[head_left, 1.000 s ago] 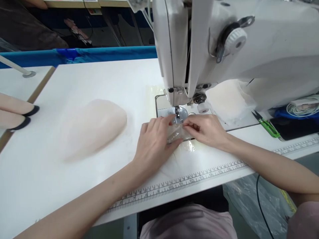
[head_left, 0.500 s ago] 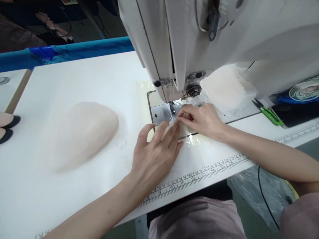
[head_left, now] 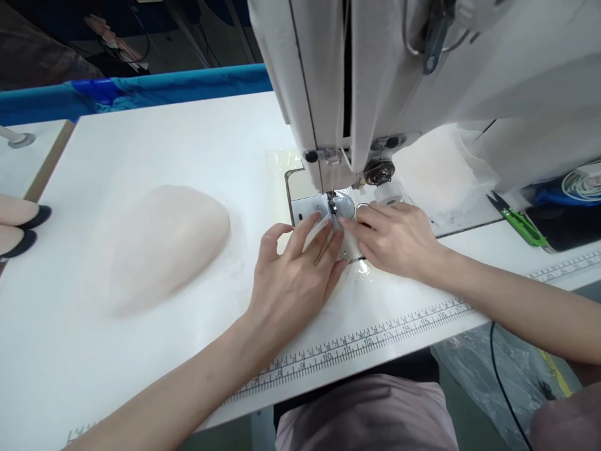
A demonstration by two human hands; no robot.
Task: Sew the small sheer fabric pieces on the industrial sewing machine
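At the sewing machine's presser foot (head_left: 332, 203), a narrow sheer whitish strip (head_left: 318, 230) lies on the metal plate. My left hand (head_left: 293, 272) rests palm down in front of the foot, fingers stretched and apart, with the strip between its index and middle fingers. To the right of the foot is my right hand (head_left: 399, 241), its index fingertip close to the foot and the other fingers curled in. The thumb and whatever lies under those fingers are hidden. A small dark loop (head_left: 360, 208) shows beside the right knuckles.
A pale cup-shaped piece (head_left: 173, 244) sits on the white table (head_left: 225, 357) at left. More pale sheer pieces (head_left: 436, 163) lie under the machine arm. Green thread snips (head_left: 521, 224) are at right, and a printed ruler (head_left: 347, 346) runs along the front edge.
My right hand has turned more palm down; its pinch at the strip has become curled fingers beside the foot. My left hand stays nearly in place. The view has shifted slightly.
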